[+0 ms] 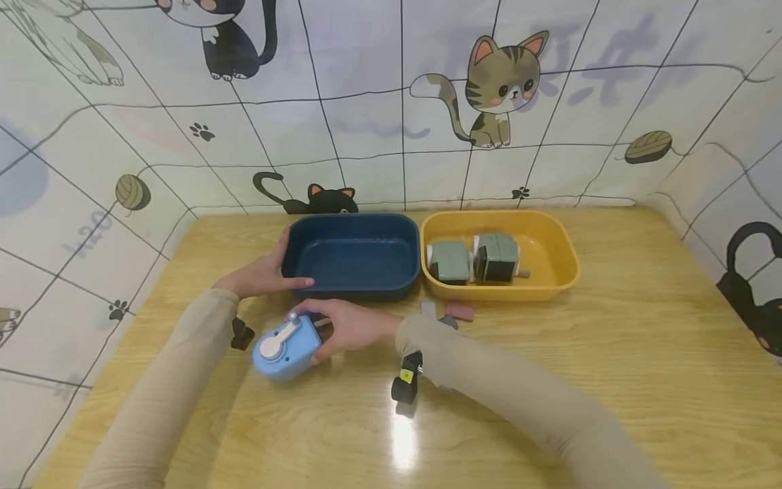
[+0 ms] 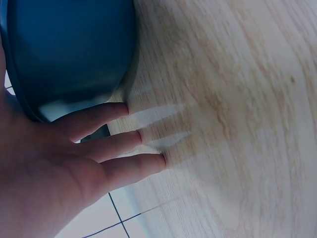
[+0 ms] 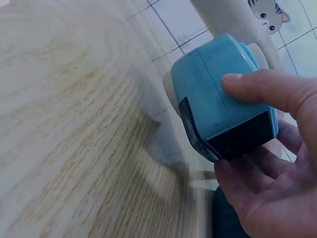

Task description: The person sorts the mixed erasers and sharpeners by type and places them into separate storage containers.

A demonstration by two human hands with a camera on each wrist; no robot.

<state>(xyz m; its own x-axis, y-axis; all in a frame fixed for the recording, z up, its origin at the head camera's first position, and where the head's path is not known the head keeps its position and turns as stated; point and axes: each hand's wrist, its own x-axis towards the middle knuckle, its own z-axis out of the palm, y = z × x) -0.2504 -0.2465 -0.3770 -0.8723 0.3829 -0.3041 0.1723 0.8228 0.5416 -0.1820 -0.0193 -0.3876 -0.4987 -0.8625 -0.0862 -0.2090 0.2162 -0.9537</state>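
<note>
My right hand [image 1: 357, 327] grips a light blue hand-crank pencil sharpener [image 1: 282, 356] with a white crank on its face. In the right wrist view, the thumb lies on one side of the sharpener [image 3: 213, 94] and the other fingers are under its dark panel. The sharpener is above the table, in front of a navy bin [image 1: 354, 295]. My left hand [image 1: 259, 273] touches that bin's front left corner, the thumb along the front rim. Three straight fingers [image 2: 131, 171] show in the left wrist view, beside the bin's outer wall.
Against the navy bin stands a yellow bin [image 1: 559, 272] holding two grey-green sharpeners [image 1: 450, 261]. Before it lie a pink block [image 1: 460, 312] and a grey piece [image 1: 428, 310], near my right forearm. Cat-patterned walls [image 1: 366, 122] enclose the wooden table [image 1: 635, 326].
</note>
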